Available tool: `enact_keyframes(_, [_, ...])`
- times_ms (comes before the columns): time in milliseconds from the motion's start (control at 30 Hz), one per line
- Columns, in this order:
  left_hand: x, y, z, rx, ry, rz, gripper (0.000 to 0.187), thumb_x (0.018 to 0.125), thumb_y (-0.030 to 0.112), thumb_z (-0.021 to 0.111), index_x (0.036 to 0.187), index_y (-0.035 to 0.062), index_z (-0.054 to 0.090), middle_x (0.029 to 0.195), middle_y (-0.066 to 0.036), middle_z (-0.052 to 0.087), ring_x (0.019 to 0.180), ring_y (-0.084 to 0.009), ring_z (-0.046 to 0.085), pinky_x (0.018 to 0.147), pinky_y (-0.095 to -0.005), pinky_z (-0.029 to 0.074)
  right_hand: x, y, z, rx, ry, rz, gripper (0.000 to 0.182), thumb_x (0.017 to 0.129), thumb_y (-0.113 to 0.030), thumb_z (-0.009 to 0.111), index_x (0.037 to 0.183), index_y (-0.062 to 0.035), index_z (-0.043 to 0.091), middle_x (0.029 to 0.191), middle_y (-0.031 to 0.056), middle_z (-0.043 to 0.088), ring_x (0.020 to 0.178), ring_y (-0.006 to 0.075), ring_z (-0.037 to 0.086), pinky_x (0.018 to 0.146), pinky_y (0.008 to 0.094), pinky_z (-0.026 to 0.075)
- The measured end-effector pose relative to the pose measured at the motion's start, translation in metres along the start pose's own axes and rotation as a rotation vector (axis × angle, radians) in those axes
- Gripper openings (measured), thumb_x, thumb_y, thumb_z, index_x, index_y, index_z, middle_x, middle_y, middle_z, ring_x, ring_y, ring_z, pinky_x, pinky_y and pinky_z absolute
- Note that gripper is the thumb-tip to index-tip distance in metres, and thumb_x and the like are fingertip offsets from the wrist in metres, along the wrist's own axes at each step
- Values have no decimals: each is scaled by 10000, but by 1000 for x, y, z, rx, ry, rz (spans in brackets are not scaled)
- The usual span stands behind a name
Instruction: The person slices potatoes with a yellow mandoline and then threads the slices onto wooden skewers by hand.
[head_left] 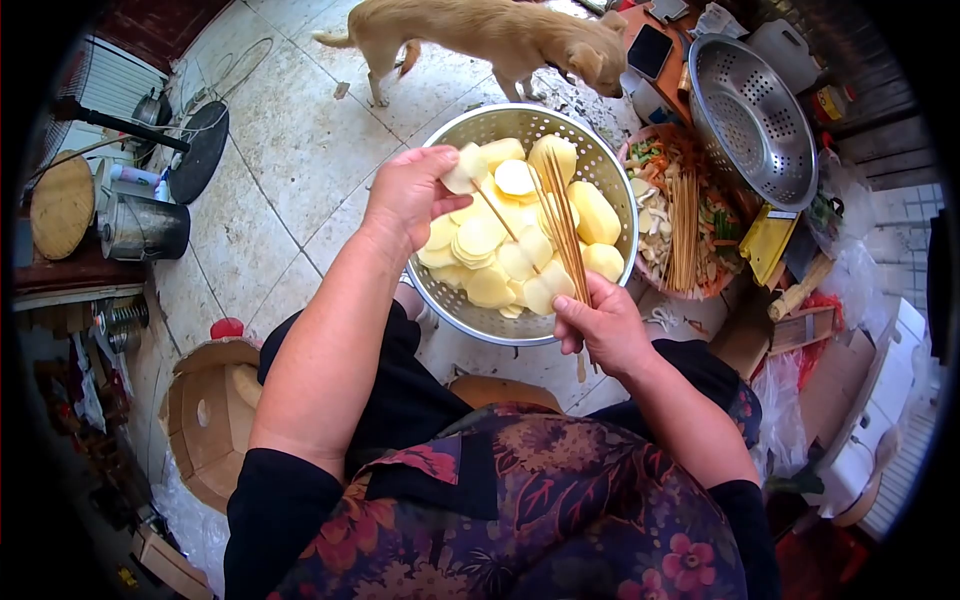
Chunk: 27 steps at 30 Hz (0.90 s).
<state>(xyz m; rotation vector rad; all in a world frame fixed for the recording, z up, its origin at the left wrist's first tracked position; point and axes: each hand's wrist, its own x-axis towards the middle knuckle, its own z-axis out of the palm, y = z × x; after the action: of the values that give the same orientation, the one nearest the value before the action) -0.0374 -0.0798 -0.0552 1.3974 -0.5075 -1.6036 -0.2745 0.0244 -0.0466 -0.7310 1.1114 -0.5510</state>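
A metal colander (440, 303) full of pale potato slices (480, 235) and whole peeled potatoes (597, 212) stands in front of me. Over its left part, my left hand (408, 195) pinches a potato slice (464, 170) at the upper end of a skewer (495, 212). More slices (548, 288) are threaded on that skewer's lower part, close to my right hand. My right hand (603, 325) is closed around a bundle of thin wooden skewers (567, 235) at the colander's lower right, their long ends pointing up over the potatoes.
A tan dog (450, 25) stands beyond the colander. To the right, a basket (700, 292) holds cut vegetables and skewers, with an empty colander (752, 120) above it. A cardboard box (205, 430) is at lower left, a metal pot (145, 228) farther left.
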Motion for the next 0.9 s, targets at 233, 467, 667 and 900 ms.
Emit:
enact_keyframes(233, [-15, -19, 20, 109, -221, -172, 159, 875, 149, 590, 989, 39, 576, 945, -84, 632, 836, -195, 641, 741, -364, 555, 5, 3, -5, 42, 49, -2, 219, 908, -155, 556, 1096, -44, 533, 679, 22, 566, 488, 92, 526, 444, 193, 408])
enact_keyframes(467, [-20, -22, 23, 121, -222, -190, 181, 882, 164, 585, 1016, 43, 576, 950, -80, 632, 853, -196, 637, 755, -355, 543, 4, 4, -5, 70, 46, -12, 199, 912, -158, 548, 1077, -47, 533, 684, 22, 573, 486, 87, 527, 448, 190, 407])
enact_keyframes(667, [-7, -10, 13, 311, -55, -53, 249, 860, 214, 612, 1029, 34, 583, 914, -74, 635, 794, -172, 625, 690, -313, 523, 6, 0, -7, 116, 75, -37, 186, 919, -154, 536, 1068, -43, 528, 679, 28, 582, 486, 91, 533, 447, 188, 405])
enact_keyframes(900, [3, -43, -5, 1460, -50, 239, 385, 665, 251, 769, 961, 48, 628, 960, -172, 647, 897, -309, 622, 791, -379, 492, 5, -2, -7, 115, 95, -30, 177, 921, -152, 534, 1061, -43, 527, 676, 22, 583, 486, 84, 530, 448, 186, 405])
